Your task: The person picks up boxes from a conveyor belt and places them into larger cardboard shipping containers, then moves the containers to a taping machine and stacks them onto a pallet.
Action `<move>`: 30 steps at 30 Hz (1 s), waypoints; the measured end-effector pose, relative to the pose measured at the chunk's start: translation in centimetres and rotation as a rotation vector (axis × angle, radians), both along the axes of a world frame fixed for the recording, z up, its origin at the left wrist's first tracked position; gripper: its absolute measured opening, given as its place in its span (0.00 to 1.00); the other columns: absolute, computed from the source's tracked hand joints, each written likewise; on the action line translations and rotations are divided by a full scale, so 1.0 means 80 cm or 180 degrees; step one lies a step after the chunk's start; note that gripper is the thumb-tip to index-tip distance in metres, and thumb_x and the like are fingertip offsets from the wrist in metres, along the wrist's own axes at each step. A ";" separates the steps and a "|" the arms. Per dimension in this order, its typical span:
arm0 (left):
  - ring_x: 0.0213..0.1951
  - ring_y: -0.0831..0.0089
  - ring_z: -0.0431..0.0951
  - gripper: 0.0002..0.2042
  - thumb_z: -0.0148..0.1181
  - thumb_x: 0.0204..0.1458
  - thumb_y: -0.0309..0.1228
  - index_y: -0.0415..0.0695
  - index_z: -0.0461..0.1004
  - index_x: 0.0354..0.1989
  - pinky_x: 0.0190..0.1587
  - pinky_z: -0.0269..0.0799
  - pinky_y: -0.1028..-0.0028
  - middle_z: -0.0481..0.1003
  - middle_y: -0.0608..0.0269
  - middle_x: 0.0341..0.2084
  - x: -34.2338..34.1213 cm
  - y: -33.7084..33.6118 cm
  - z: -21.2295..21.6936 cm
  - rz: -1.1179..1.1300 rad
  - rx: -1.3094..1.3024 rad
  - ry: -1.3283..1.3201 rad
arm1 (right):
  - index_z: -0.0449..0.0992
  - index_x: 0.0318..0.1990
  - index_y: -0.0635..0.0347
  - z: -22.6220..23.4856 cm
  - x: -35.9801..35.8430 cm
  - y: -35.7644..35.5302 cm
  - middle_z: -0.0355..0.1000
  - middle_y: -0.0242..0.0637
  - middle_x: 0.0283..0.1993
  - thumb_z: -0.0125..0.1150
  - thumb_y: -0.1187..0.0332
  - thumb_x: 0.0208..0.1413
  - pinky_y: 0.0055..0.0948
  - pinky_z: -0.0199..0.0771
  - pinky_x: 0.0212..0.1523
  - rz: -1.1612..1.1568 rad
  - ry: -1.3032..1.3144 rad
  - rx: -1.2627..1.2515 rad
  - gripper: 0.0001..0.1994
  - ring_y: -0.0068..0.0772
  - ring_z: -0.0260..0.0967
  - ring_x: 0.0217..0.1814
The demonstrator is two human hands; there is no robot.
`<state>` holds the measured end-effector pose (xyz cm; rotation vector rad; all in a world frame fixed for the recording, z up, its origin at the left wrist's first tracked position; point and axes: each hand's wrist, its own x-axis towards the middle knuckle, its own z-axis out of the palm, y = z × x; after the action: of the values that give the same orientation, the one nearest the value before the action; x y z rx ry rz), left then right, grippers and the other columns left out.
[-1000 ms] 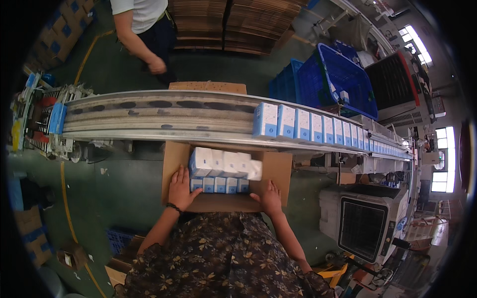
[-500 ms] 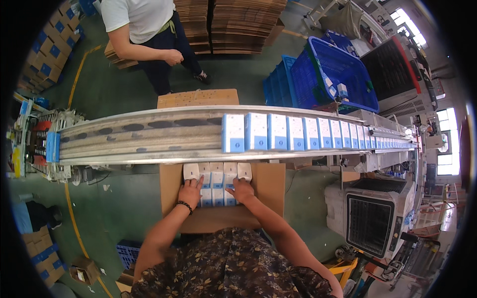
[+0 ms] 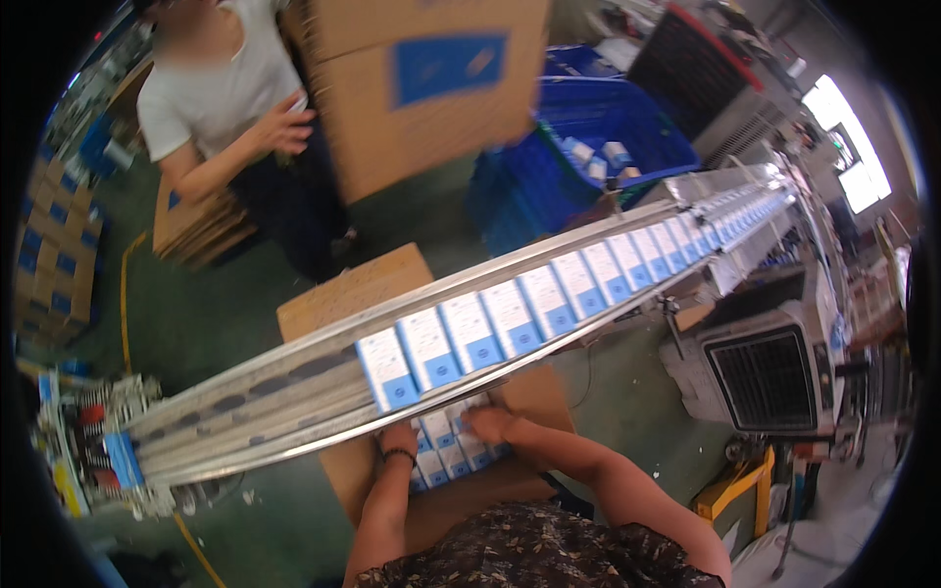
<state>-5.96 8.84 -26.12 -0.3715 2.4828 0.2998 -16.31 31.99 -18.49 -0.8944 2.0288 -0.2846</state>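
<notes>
Both my hands are down in an open cardboard carton, partly covered by the near conveyor rail. Inside it, small white-and-blue boxes stand in rows. My left hand grips the left end of a row, with most of its fingers hidden by the rail. At the opposite end my right hand closes against the boxes, its curled fingers slightly blurred. Right above my hands, a line of upright white-and-blue cartons rests on the conveyor and runs off to the far right.
Beyond the conveyor a person stands beside a large cardboard carton in the air. A blue crate holds some loose boxes. A flattened carton sits behind the belt. On the right is a grey machine with a dark grille.
My view has tilted, so the conveyor now slopes up to the right. My hands stay in the carton, more covered by the rail. The large cardboard carton has come into view near the person.
</notes>
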 end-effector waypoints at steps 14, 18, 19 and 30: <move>0.43 0.53 0.72 0.26 0.62 0.51 0.35 0.40 0.66 0.58 0.48 0.67 0.57 0.74 0.50 0.38 -0.083 0.002 0.341 0.0615 -0.0325 0.3862 | 0.70 0.53 0.67 0.261 -0.155 0.121 0.70 0.46 0.53 0.59 0.58 0.56 0.40 0.70 0.53 -0.1541 0.3191 -0.1110 0.23 0.51 0.67 0.51; 0.34 0.61 0.76 0.34 0.67 0.50 0.45 0.38 0.62 0.60 0.38 0.72 0.65 0.76 0.53 0.35 -0.084 -0.059 0.280 0.1775 0.0607 0.2985 | 0.70 0.51 0.74 0.268 -0.169 0.066 0.72 0.49 0.48 0.60 0.43 0.51 0.36 0.71 0.49 -0.1644 0.3354 -0.0017 0.36 0.44 0.69 0.49; 0.33 0.62 0.76 0.34 0.66 0.50 0.46 0.38 0.62 0.60 0.38 0.72 0.65 0.76 0.53 0.34 -0.085 -0.058 0.281 0.1750 0.0829 0.2856 | 0.69 0.51 0.75 0.264 -0.171 0.070 0.73 0.51 0.46 0.61 0.40 0.49 0.33 0.72 0.47 -0.1660 0.3380 -0.0054 0.39 0.43 0.70 0.48; 0.45 0.50 0.78 0.37 0.69 0.43 0.55 0.37 0.64 0.52 0.46 0.73 0.61 0.78 0.45 0.41 -0.056 -0.063 0.327 0.1862 0.1364 0.2823 | 0.52 0.65 0.68 0.271 -0.123 0.035 0.72 0.63 0.49 0.65 0.40 0.46 0.45 0.70 0.53 -0.2399 0.1349 -0.1476 0.49 0.59 0.72 0.52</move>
<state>-10.46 3.77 0.01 -0.9283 2.9483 1.4786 -26.17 34.78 3.19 -0.4223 2.7029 -1.0884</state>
